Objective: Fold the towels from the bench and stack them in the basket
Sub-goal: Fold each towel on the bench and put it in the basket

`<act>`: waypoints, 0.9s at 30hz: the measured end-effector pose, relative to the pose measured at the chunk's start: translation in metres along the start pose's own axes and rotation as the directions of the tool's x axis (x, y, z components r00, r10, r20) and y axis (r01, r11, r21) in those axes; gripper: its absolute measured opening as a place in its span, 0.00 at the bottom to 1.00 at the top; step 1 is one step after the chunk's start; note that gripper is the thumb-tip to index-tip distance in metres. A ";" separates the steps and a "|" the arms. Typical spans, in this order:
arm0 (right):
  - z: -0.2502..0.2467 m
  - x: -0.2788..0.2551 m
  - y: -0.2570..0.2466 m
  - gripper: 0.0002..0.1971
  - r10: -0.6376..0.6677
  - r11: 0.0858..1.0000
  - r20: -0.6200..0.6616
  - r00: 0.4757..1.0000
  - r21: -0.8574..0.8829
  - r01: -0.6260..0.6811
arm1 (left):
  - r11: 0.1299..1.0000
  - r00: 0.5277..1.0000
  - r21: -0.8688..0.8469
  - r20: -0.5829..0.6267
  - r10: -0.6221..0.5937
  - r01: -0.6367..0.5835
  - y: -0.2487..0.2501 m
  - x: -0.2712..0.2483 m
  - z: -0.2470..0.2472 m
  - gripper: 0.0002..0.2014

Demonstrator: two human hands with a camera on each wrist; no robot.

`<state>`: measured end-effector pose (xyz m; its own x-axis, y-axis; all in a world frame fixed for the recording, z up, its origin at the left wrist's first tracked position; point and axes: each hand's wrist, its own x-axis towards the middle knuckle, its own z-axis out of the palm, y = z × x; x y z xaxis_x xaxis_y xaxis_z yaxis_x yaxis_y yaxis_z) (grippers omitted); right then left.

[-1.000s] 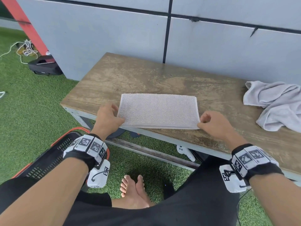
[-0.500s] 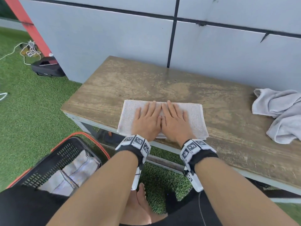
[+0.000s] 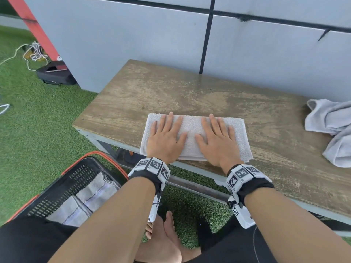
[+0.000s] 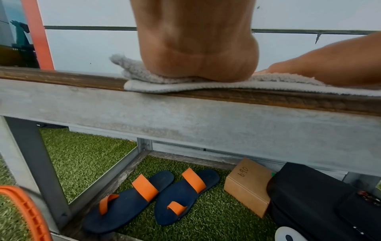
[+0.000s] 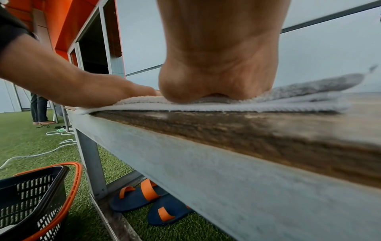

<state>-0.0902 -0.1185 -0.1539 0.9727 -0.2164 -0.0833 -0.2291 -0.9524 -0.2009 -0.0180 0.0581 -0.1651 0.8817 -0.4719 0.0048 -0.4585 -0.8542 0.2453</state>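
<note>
The worn wooden bench surface [image 3: 190, 92] carries a folded pale grey terry towel [image 3: 191, 128] at its near edge. It is pressed flat under the left hand [image 3: 165, 137] and right hand [image 3: 216, 139], fingers straight, nothing gripped. Creases are best smoothed outward evenly, so the layers stay aligned.

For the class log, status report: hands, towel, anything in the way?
Both hands flat on folded towel. Basket holds towels. Nothing in the way.
</note>
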 end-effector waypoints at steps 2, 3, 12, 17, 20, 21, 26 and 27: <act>-0.001 -0.002 0.008 0.37 0.020 1.000 0.006 1.000 -0.008 -0.020 | 1.000 1.000 -0.003 0.008 -0.004 0.004 -0.003 -0.001 -0.003 0.32; -0.002 -0.003 0.011 0.38 0.030 0.999 0.008 1.000 -0.013 -0.030 | 1.000 1.000 -0.004 0.007 -0.008 0.008 -0.005 -0.002 -0.004 0.32; -0.008 -0.012 0.025 0.41 0.108 0.993 -0.002 0.994 -0.038 -0.108 | 0.993 0.993 0.003 -0.008 -0.119 0.119 -0.022 -0.011 -0.010 0.30; -0.007 -0.022 0.034 0.38 0.158 0.987 -0.036 0.987 0.018 -0.157 | 0.983 0.983 -0.040 -0.004 -0.181 0.181 -0.028 -0.019 -0.014 0.30; -0.010 -0.027 0.036 0.36 0.156 0.987 -0.028 0.987 0.034 -0.155 | 0.981 0.982 -0.040 0.016 -0.187 0.188 -0.028 -0.020 -0.017 0.30; -0.013 -0.029 0.036 0.36 0.150 0.988 -0.006 0.989 0.031 -0.150 | 0.981 0.982 -0.038 0.029 -0.189 0.190 -0.028 -0.019 -0.018 0.30; -0.019 -0.056 0.033 0.31 -0.063 0.997 -0.009 0.998 -0.032 0.063 | 0.976 0.973 -0.023 0.087 -0.214 0.217 -0.025 -0.016 -0.019 0.30; -0.017 -0.061 0.032 0.30 -0.132 0.989 -0.017 0.991 -0.071 0.131 | 0.975 0.972 -0.019 0.087 -0.218 0.220 -0.024 -0.016 -0.020 0.30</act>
<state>-0.1563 -0.1392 -0.1388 0.9949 -0.0923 -0.0396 -0.0970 -0.9854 -0.1401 -0.0191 0.0910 -0.1520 0.9473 -0.2915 -0.1332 -0.2507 -0.9329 0.2584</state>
